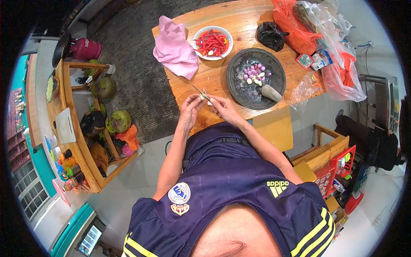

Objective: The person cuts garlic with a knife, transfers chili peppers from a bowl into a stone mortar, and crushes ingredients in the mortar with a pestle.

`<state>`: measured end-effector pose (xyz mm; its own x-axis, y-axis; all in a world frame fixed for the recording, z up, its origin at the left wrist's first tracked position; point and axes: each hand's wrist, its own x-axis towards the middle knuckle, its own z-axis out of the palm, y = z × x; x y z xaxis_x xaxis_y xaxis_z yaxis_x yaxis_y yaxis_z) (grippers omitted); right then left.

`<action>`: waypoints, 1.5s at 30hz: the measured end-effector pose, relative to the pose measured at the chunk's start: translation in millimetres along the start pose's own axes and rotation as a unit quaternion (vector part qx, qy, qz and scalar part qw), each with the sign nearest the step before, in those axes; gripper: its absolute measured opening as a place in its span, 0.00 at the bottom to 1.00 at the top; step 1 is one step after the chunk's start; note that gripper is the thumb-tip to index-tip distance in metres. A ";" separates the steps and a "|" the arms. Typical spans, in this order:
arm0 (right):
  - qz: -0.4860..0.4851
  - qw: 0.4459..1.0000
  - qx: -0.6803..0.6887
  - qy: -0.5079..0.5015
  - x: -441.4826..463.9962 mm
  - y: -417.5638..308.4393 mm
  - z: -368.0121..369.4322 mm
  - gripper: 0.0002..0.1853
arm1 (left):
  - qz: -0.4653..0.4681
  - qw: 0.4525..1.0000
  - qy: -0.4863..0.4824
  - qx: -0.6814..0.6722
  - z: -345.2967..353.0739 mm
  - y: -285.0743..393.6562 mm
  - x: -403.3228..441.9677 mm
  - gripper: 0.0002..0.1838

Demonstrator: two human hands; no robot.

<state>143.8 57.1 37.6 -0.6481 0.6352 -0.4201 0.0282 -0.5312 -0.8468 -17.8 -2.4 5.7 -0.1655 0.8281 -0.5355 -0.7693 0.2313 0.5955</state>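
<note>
At the near edge of the table, my two hands are close together. My right hand (223, 108) is closed on a thin knife (198, 89), whose narrow blade points up and to the left across my fingers. My left hand (192, 109) pinches a small pale piece (202, 97) that looks like a garlic clove, right beside the blade. Ahead and to the right rests a dark stone mortar (236, 88) holding peeled shallots (252, 70), pale garlic cloves and a grey stone pestle (271, 93). Beyond my hands is a white bowl (231, 42) of red chilies (212, 42).
A pink cloth (173, 49) hangs over the table's left edge. Black (272, 36), orange (291, 21) and clear plastic bags (342, 81), plus small packets (305, 61), crowd the right side. A yellow stool (274, 128) stands against the table's near side.
</note>
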 end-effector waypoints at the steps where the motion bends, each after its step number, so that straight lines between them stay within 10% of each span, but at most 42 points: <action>1: 0.004 1.000 0.017 0.008 1.0 1.6 -0.4 0.19 | 0.005 1.000 0.002 -0.003 -2.3 -0.9 0.6 0.13; 45: -0.055 0.998 -0.039 0.015 2.5 6.0 -4.0 0.17 | -0.023 0.998 0.003 0.052 -5.9 -0.3 -2.0 0.12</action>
<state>145.3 57.8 30.1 -0.6279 0.7043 -0.3312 0.0172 -0.4130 -0.9106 -20.9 -7.1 3.1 -0.1352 0.8126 -0.5669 -0.7085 0.3207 0.6286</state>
